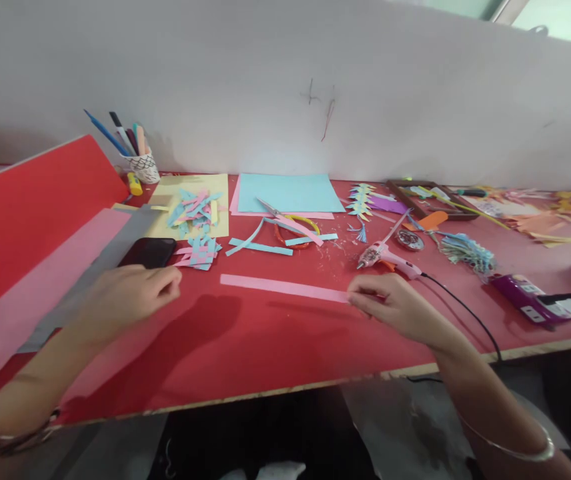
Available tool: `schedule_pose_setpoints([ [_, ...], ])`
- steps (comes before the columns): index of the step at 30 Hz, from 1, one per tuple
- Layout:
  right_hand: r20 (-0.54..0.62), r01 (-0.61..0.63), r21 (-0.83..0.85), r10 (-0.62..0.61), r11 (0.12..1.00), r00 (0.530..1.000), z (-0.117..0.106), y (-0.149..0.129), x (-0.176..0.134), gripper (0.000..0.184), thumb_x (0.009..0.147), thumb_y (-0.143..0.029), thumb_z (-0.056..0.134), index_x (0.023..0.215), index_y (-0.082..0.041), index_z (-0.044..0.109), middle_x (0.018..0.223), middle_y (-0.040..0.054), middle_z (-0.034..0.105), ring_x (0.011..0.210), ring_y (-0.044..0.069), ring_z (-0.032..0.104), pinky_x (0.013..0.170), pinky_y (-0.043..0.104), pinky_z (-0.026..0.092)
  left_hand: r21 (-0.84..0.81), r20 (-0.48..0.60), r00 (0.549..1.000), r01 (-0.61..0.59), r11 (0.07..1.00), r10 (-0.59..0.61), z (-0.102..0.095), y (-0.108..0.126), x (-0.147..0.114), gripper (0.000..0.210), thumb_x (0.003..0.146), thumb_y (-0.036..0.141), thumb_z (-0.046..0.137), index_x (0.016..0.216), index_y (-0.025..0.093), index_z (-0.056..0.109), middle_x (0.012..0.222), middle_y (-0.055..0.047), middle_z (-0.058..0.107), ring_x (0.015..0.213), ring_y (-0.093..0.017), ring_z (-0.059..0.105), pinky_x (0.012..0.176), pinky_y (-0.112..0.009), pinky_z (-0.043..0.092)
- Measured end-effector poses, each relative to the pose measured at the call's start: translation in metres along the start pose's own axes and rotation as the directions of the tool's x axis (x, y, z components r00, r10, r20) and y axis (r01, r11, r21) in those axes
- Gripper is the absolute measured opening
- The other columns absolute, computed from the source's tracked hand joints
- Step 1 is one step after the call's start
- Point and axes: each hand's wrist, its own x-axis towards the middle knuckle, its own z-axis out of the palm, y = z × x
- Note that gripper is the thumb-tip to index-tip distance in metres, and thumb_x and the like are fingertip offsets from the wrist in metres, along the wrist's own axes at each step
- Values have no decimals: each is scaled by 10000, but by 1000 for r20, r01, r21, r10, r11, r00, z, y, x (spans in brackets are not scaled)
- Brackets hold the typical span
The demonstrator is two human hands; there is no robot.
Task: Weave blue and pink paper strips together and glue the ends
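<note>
Here, the right hand (390, 303) pinches a pink strip (284, 287) — the left hand (128, 293) curls palm-down, its grip unclear.

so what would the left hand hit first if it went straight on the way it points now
Probably the small patch of pink and blue strips, just ahead of the left hand. Depth is unclear, so the hand could pass above it instead.

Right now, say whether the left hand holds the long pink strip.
No, the right hand pinches the long strip; the left hand is apart from it.
</note>
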Motion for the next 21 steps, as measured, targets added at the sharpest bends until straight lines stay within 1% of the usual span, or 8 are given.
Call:
schedule_pose_setpoints([
  [2,12,64,-59,-64,996,998,2,-3,1,244,832,-256,433,621,-154,501,561,-21,512,507,63,425,492,172,303,-76,2,995,99,992,-99,-4,5,7,290,837,188,270,621,193,464,525,16,460,542,-123,433,555,-251,294],
  [4,81,166,-105,-158,981,984,8,-10,6,250,853,-260,413,667,-150,541,612,-3,557,549,70,458,533,175,319,-245,5,1000,12,969,-12,-12,22,20,276,853,160,270,693,179,494,644,3,540,635,-121,483,631,-235,347],
  [6,136,243,-123,-226,962,965,16,-18,12,251,864,-247,397,706,-152,568,645,4,581,574,74,477,557,176,325,-367,-95,991,-119,923,90,-20,42,34,274,857,150,271,837,149,544,732,-26,580,709,-139,510,676,-248,373],
  [8,134,275,-131,-258,952,957,22,-25,17,236,858,-235,404,724,-153,581,642,4,585,572,76,480,556,176,324,-447,-47,990,-142,883,136,-26,60,43,273,873,226,312,973,137,550,874,-61,604,808,-165,529,699,-269,383],
  [10,105,292,-147,-278,945,955,25,-28,19,224,845,-214,410,716,-153,581,620,4,579,558,77,472,548,178,319,-514,44,978,-152,844,203,-28,70,47,289,888,295,329,887,162,585,798,-32,623,729,-156,539,648,-267,371],
  [13,63,322,-213,-316,923,947,29,-31,22,196,820,-179,409,718,-159,576,630,7,586,565,85,464,586,195,319,-549,136,965,-113,828,222,-22,75,45,346,903,271,309,725,175,590,659,3,625,625,-139,528,610,-269,337],
  [18,19,314,-385,-333,868,943,46,-37,30,162,742,-175,425,616,-172,528,503,-28,488,461,78,323,506,218,229,-594,260,959,67,801,113,-15,85,45,289,866,239,385,646,161,556,587,12,604,547,-117,502,568,-248,311],
  [21,-16,278,-369,-305,887,952,54,-36,32,137,670,-160,425,553,-179,493,426,-55,373,421,68,244,454,207,158,-685,329,942,194,702,61,-17,91,46,304,843,251,401,571,158,499,517,36,531,490,-95,440,505,-217,283],
])
